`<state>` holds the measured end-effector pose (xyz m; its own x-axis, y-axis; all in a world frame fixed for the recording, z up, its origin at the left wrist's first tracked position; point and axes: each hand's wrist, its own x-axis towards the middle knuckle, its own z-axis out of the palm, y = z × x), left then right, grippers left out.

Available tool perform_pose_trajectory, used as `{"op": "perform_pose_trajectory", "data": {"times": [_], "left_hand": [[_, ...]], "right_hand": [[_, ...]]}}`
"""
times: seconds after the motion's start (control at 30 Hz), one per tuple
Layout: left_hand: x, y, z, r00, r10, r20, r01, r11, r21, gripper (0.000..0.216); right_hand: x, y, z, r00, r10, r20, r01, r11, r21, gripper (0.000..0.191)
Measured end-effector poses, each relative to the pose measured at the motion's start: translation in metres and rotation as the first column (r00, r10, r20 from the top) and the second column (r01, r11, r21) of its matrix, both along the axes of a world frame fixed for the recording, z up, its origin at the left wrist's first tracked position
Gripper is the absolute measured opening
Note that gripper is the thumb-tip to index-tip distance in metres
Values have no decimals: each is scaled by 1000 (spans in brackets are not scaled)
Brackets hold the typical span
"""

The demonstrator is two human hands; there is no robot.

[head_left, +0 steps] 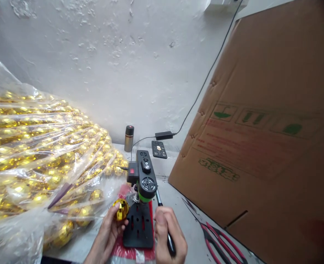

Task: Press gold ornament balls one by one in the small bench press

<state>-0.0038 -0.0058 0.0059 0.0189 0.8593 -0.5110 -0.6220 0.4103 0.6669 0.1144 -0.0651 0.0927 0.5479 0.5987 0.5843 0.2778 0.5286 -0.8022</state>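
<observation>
My left hand [108, 229] has its fingers closed around a shiny gold faceted ball [121, 210], held just above the left edge of a black slotted base plate [138, 236]. The plate belongs to a small bench drill press [146, 174] with a black top housing and a green band. The ball is close to the drill's chuck [136, 197]; I cannot tell whether the drill tip touches it. My right hand [167, 229] is wrapped around the black grip of the drill press lever [171, 246], which slants down on the machine's right side.
A clear plastic bag [76, 146] full of gold balls fills the left. Red-handled scissors [217, 238] lie at right, below a large cardboard box [255, 139]. Behind the drill are a bottle [129, 139], a phone [159, 149] and a power adapter [164, 135] with its cable.
</observation>
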Motion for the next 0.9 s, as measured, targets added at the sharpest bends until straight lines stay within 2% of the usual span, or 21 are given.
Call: {"op": "perform_pose_trajectory", "data": {"times": [0.1,0.17,0.23,0.3,0.43,0.53,0.6,0.73,0.9], "left_hand": [[5,3,-10,994,-80,-70,85,995,58,41],[8,5,-19,969,-144,-203,167,980,104,58],[12,7,-27,904,-177,-389,247,959,139,77],[14,8,-32,806,-190,-560,334,928,166,86],[12,8,-28,623,-131,-771,490,834,254,67],[10,8,-19,514,-38,-857,569,763,307,55],[9,8,-16,458,-28,-888,618,728,296,53],[9,6,-17,417,-45,-908,659,703,268,54],[10,6,-24,396,5,-918,625,731,274,52]], "right_hand": [[1,-1,-2,1000,11,13,-11,1000,1,31],[0,-2,-2,1000,18,11,-18,1000,-6,32],[0,-3,-1,1000,24,6,-23,1000,-18,33],[0,-4,-1,1000,25,6,-25,999,-25,33],[-1,-5,0,1000,30,-1,-30,1000,-9,33],[-2,-5,-1,999,31,-15,-32,999,-3,36],[-3,-6,-1,999,27,-33,-27,999,-18,35],[-4,-6,0,998,25,-63,-27,999,-30,35],[-4,-7,2,999,17,-34,-18,999,-34,36]]}}
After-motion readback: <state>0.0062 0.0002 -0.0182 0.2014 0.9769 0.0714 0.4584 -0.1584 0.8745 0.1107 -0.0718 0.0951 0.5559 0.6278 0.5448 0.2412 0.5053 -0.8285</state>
